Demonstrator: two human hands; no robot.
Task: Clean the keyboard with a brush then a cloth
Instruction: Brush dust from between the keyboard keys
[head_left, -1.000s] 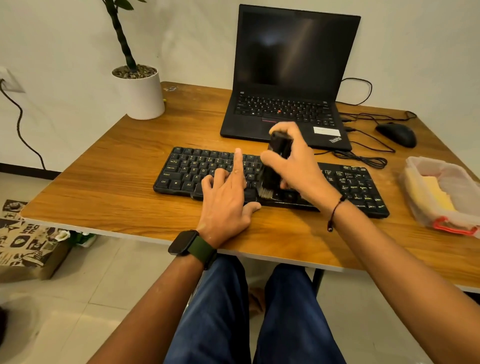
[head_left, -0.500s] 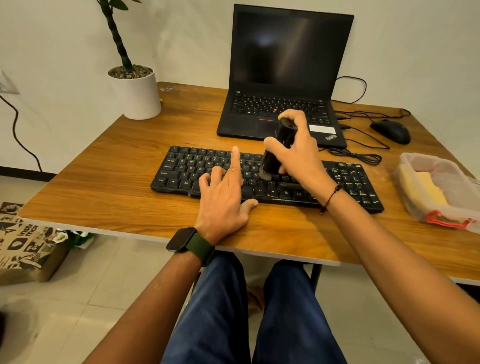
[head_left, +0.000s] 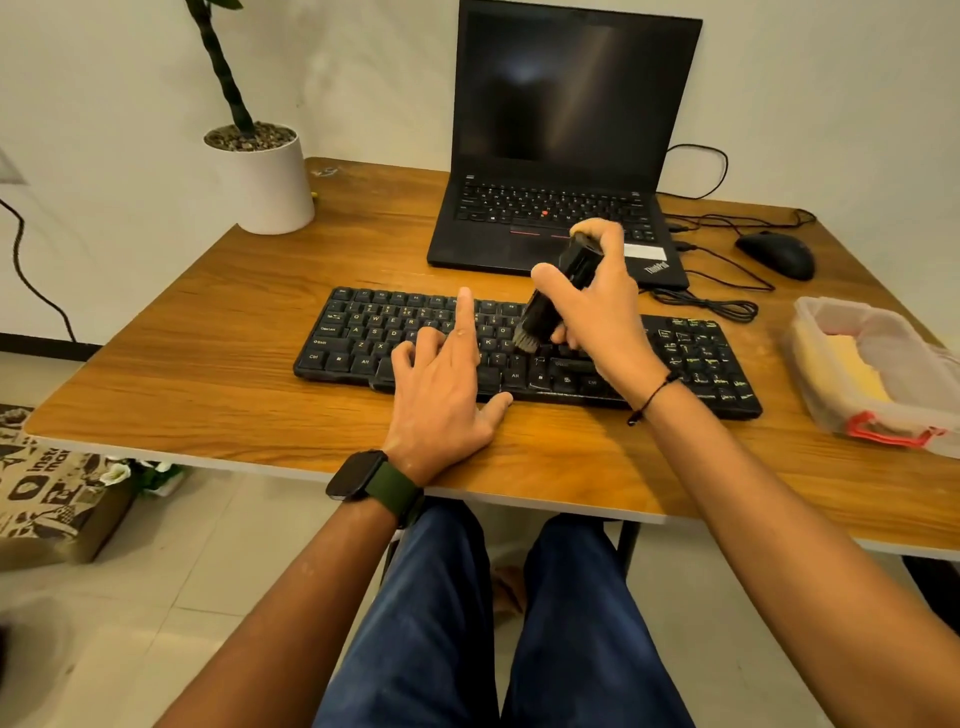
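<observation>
While the right hand (head_left: 597, 306) curls its fingers and thumb round the black cylindrical handle of a small brush (head_left: 550, 301), the pale bristles point down at the middle rows of the black full-size keyboard (head_left: 363, 332); whether they touch the keys cannot be told. That keyboard lies flat on the brown wood-grain tabletop (head_left: 208, 364), and everything else is placed from it. The left hand (head_left: 447, 384) rests on its near middle with fingers spread and straight, index finger reaching toward the top row, thumb on the front edge, apparently steadying it.

This looks like step 1 of 2, the brushing. Judging by where the bristles sit, the next move calls for short strokes along the key rows toward the right-hand number block, with the left hand pinning the board so it does not slide.

Right of the keyboard stands a clear plastic box with red clips (head_left: 872, 374) holding a folded yellow cloth (head_left: 852, 364), likely meant for step 2. Behind the keyboard sits an open black laptop (head_left: 561, 156); behind and to the right lies a black mouse (head_left: 776, 254) with its cables.
</observation>
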